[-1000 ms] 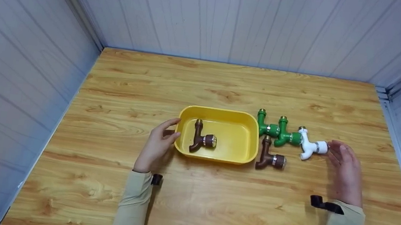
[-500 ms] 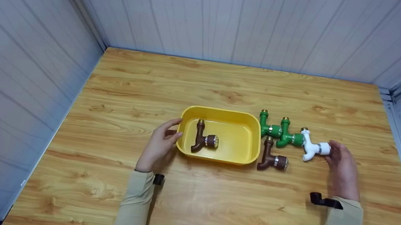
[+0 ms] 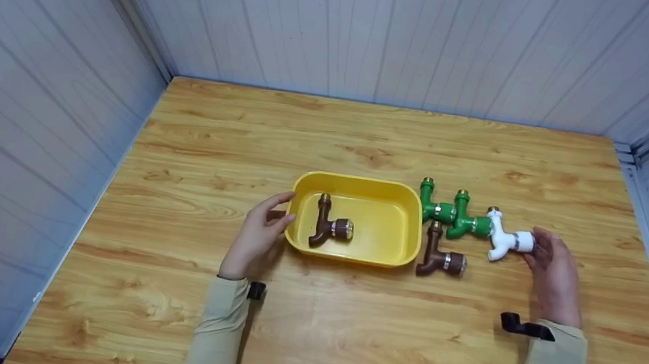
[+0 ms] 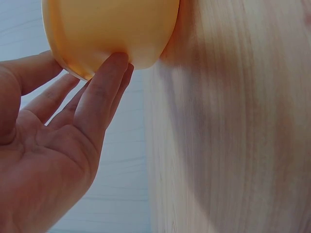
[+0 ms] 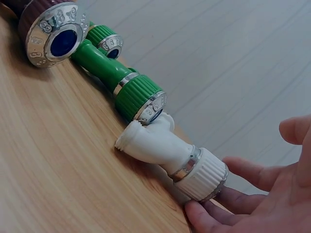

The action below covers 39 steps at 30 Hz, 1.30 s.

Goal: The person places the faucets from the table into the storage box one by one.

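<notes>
My left hand (image 3: 251, 235) touches the left wall of a yellow plastic tub (image 3: 383, 228) with fingertips fairly straight; the left wrist view has them against the tub's outer side (image 4: 116, 29). Inside the tub lies a brown tap (image 3: 323, 228). At the right end of a row of taps, my right hand (image 3: 559, 279) has its fingertips at the ribbed knob of a white tap (image 3: 502, 242). In the right wrist view its fingers (image 5: 252, 172) meet the knob's end, while the thumb stands apart.
Two green taps (image 3: 461, 222) lie between tub and white tap, the nearer one touching the white one. A second brown tap (image 3: 432, 252) lies in front of them, beside the tub. Pale panel walls (image 3: 354, 33) enclose the wooden table (image 3: 343, 337) at back and sides.
My right hand has moved slightly left and its fingertips have come against the white tap's knob. The head view has shifted a little. My left hand stays at the tub.
</notes>
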Available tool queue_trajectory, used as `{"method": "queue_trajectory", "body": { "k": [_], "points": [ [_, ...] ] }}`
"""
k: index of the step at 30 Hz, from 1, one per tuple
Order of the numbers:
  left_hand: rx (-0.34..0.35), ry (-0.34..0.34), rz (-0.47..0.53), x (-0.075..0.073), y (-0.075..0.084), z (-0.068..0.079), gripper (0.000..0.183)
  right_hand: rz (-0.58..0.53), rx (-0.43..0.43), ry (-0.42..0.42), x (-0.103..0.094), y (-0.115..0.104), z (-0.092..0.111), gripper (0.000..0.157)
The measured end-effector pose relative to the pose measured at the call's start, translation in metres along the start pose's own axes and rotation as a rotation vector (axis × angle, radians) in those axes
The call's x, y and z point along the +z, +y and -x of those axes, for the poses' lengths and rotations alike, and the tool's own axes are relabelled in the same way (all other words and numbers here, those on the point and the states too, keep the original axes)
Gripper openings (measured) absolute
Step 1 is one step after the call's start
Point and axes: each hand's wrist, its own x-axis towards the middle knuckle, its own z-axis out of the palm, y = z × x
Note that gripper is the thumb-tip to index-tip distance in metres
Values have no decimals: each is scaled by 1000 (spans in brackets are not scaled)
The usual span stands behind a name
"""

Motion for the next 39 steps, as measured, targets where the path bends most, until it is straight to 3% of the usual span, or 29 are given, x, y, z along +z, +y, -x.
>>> {"method": "queue_trajectory", "body": {
  "k": [9, 19, 28, 36, 39],
  "points": [
    [-13, -8, 46, 0, 0, 1, 45, -125, 65, 26, 11, -12, 13, 54],
    [-10, -9, 37, 0, 1, 2, 44, -127, 89, 41, 11, -11, 12, 53],
    [-1, -15, 67, 0, 1, 2, 45, -95, 121, 57, 9, -10, 10, 54],
    [-7, -14, 84, 0, 5, 4, 45, 33, 34, 39, 10, -8, 4, 42],
    [23, -23, 59, 0, 8, 5, 45, 82, 28, 25, 9, -8, 5, 39]
  ]
}}
